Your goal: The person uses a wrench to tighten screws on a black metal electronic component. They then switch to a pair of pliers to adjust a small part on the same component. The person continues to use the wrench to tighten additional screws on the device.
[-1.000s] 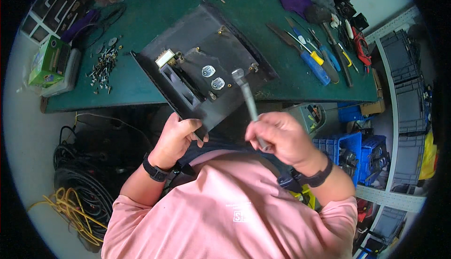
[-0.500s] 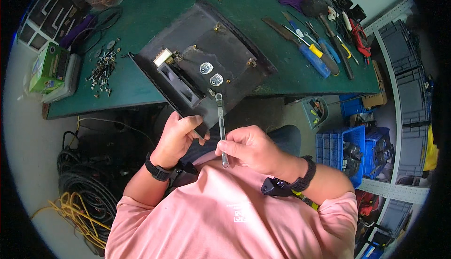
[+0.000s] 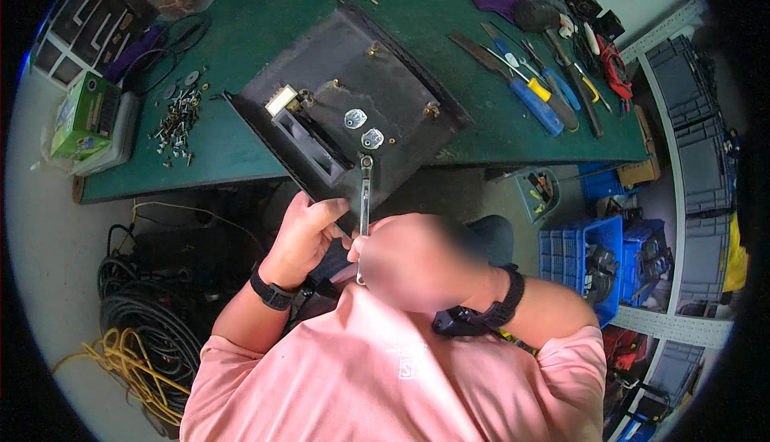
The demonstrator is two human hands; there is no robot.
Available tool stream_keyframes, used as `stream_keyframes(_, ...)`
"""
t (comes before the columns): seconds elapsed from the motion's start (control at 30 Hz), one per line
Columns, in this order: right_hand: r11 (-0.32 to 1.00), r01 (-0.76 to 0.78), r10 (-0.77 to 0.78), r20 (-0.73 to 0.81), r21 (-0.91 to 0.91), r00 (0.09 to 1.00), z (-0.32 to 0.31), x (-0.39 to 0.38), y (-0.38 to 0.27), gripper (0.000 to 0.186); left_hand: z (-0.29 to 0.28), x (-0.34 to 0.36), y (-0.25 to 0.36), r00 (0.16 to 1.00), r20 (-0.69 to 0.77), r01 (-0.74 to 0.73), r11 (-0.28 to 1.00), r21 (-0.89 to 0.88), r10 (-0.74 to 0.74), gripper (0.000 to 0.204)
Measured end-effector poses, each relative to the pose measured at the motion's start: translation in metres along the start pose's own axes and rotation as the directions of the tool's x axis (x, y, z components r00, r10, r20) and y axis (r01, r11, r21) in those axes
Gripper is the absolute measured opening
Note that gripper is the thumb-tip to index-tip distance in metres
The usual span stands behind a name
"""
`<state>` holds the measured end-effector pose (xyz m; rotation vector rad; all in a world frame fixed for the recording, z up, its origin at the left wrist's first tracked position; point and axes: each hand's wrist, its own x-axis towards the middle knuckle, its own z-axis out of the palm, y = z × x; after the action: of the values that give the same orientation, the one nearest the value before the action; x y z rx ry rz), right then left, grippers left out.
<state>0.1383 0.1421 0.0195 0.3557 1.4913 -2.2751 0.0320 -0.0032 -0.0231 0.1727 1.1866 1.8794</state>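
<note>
A dark metal panel [image 3: 417, 81] with raised side edges lies tilted over the bench front, its near corner jutting toward me. My left hand [image 3: 309, 221] grips that corner, thumb on top. My right hand [image 3: 425, 261], partly blurred, holds a silver ring wrench [image 3: 366, 201] by its near end. The wrench's far ring sits over a small fitting on the panel, just below two round silver discs [image 3: 371, 138]. On the panel's left side are a black rectangular frame [image 3: 313, 149] and a white block [image 3: 281, 100]. Several brass studs [image 3: 374, 50] stand up from the panel.
Loose screws and bolts [image 3: 178, 121] lie in a pile on the green bench [image 3: 249, 33], left of the panel. Screwdrivers [image 3: 536, 105], a file and a hammer [image 3: 577, 81] are at the right. Blue crates [image 3: 581, 261] stand below right; coiled cables [image 3: 148, 330] lie at lower left.
The wrench has swung left, and its far ring has moved from beside the fitting onto it. My right hand has shifted left with it. My left hand keeps its hold.
</note>
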Motion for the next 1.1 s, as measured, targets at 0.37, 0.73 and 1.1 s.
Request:
stream_keyframes(0.37,1.0,-0.021,0.02,-0.044,-0.023,0.999,-0.004,-0.002,-0.003,0.032,0.0,-0.002,0.0,1.0,0.006,0.0,0.999,0.041,-0.001,0.037)
stream_keyframes(0.73,-0.164,-0.045,-0.497,0.044,-0.985,0.867,-0.05,-0.019,-0.089,0.025,0.002,-0.001,0.002,1.0,0.008,-0.017,0.996,0.085,0.017,0.038)
stream_keyframes(1.1,-0.864,0.072,-0.203,0.476,-0.498,0.856,-0.016,0.012,-0.148,0.007,0.003,0.001,0.001,1.0,-0.002,-0.008,0.999,0.049,0.008,0.033)
